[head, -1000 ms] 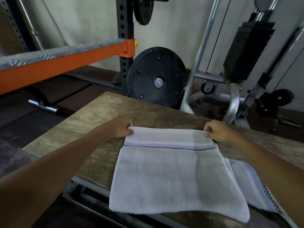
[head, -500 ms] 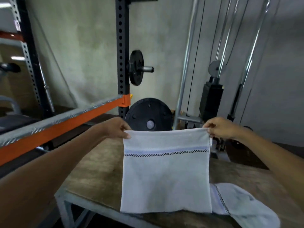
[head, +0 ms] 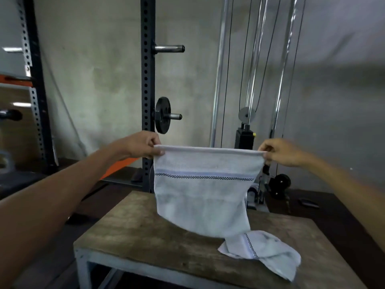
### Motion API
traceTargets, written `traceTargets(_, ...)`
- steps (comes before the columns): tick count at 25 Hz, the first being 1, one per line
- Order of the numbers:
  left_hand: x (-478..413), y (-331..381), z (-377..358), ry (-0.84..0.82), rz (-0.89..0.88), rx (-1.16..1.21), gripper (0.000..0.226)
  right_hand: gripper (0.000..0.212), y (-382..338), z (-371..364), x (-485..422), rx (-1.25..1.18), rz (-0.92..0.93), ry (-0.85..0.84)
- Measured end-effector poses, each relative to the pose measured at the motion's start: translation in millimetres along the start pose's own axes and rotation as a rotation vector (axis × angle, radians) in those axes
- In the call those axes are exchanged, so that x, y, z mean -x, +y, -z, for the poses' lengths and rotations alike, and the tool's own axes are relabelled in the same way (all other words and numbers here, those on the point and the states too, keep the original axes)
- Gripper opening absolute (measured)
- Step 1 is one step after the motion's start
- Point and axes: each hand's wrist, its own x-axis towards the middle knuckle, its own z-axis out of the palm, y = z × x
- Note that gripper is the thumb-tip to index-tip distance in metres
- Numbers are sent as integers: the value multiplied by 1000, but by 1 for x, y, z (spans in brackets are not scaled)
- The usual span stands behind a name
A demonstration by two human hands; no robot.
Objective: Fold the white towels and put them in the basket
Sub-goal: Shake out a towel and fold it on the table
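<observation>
Left arm (head: 62, 195): bare, reaches from the lower left of the frame up toward the centre, nearly straight
Left hand (head: 143, 146): just left of centre, back of the hand up, thumb and curled fingers pinching the top left corner of the held towel
Rack upright (head: 148, 80): dark perforated post behind the left hand, carrying a black weight plate (head: 163, 115) on a peg
Held towel (head: 202, 188): white, in the air at the centre of the frame above the bench; its top edge is pulled taut and close to level from one hand to the other, and the cloth hangs down from there, a little wider than it is deep
Stripe on held towel: pale blue band with a black checked line, running side to side below the top edge and dipping slightly to the right
Lower edge of held towel: slants down to the right; the lowest corner overlaps the second towel in the picture, and contact cannot be told
Bench (head: 145, 236): worn wooden top on a grey metal frame, lower centre
Second towel (head: 268, 253): white, crumpled on the bench at lower right, its checked line running from upper left to lower right
Right hand (head: 281, 152): right of centre, level with the left, fingers curled and pinching the top right corner
Hands: well apart, each clamped on a corner
Right arm (head: 343, 188): bare, enters from the right edge
</observation>
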Motion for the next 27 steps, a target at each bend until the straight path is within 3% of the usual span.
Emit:
traceTargets(4, 11, 1, -7, -25, 74, 264, 14, 19, 4, 11, 10, -61, -43, -4)
traceTargets(6, 11, -11, -9, -133, 123, 353, 9, 13, 6, 11, 13, -71, -94, -275)
traceTargets(8, 10, -25, -15, -387, 191, 194, 17, 10, 10, 1, 12, -105, -139, -439)
traceTargets(10, 7, -38, -30, -519, 236, -74, 17, 11, 16, -19, 2, -113, -143, -404)
traceTargets(12, -3, -48, -44, -373, 160, -310, 13, 15, 23, -41, -9, -108, -144, -262)
traceTargets(14, -15, -53, -53, -93, 13, -470, 13, 21, 30, -58, -18, -148, -161, -69)
traceTargets(17, -22, -50, -57, 215, -40, -514, 11, 28, 35, -64, -27, -131, -128, 173)
traceTargets(20, -23, -58, -71, 291, -52, -492, 12, 25, 41, -72, -22, -134, -135, 153)
traceTargets(22, -12, -77, -88, 195, -56, -421, 11, 16, 52, -84, -7, -123, -160, 4)
traceTargets(27, 52, -130, -162, -278, 27, -244, 13, 12, 82, -153, 64, -153, -176, -394)
